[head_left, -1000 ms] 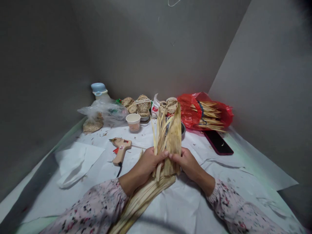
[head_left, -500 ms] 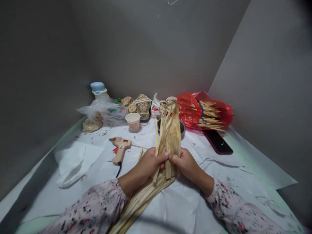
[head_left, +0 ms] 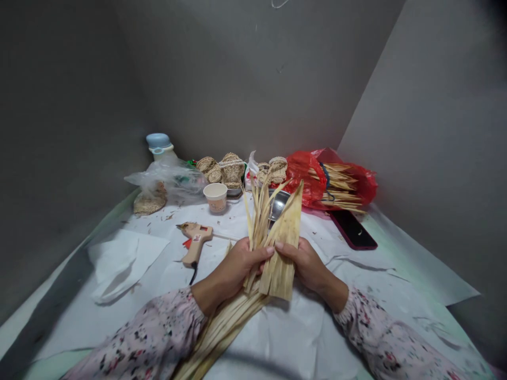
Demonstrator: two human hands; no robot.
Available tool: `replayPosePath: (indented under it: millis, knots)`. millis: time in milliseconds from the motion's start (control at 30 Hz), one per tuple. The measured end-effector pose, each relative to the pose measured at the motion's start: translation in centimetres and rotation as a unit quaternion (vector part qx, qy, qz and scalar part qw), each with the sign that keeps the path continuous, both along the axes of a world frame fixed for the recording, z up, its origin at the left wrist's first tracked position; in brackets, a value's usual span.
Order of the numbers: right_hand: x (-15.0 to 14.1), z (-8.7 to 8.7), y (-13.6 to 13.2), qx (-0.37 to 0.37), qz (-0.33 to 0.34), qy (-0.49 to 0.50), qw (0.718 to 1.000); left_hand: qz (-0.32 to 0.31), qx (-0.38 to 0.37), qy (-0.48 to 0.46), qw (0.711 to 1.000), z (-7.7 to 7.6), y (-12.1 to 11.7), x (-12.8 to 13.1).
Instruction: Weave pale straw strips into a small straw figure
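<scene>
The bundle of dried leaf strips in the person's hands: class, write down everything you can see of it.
The bundle of dried leaf strips is pale straw-coloured, flat and fibrous, some strips narrow, one wide with a pointed tip. The left hand and right hand grip it, upper ends fanning up, while long ends trail down past the left cuff.

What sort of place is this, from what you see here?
Probably a small handicraft workspace: a hot glue gun, small woven straw sandals and dried leaf strips.
</scene>
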State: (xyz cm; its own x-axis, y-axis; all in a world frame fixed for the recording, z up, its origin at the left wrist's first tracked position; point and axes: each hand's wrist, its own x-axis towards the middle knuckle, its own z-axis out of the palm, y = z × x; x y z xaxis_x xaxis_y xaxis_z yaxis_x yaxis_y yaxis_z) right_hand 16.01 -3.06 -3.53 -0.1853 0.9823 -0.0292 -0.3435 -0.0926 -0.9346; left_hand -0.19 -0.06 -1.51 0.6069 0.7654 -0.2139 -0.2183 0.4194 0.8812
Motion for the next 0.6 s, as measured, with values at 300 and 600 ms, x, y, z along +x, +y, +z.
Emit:
replayPosePath:
  millis: [300, 600]
  knots:
    - [0.4, 0.8, 0.5, -0.031, -0.037, 0.084, 0.995, 0.002, -0.039, -0.040, 0.998, 1.4, 0.0, -0.1]
    - [0.4, 1.2, 1.3, -0.040, -0.115, 0.134, 0.983, -0.027, -0.049, -0.063, 0.996, 1.0, 0.2, -0.6]
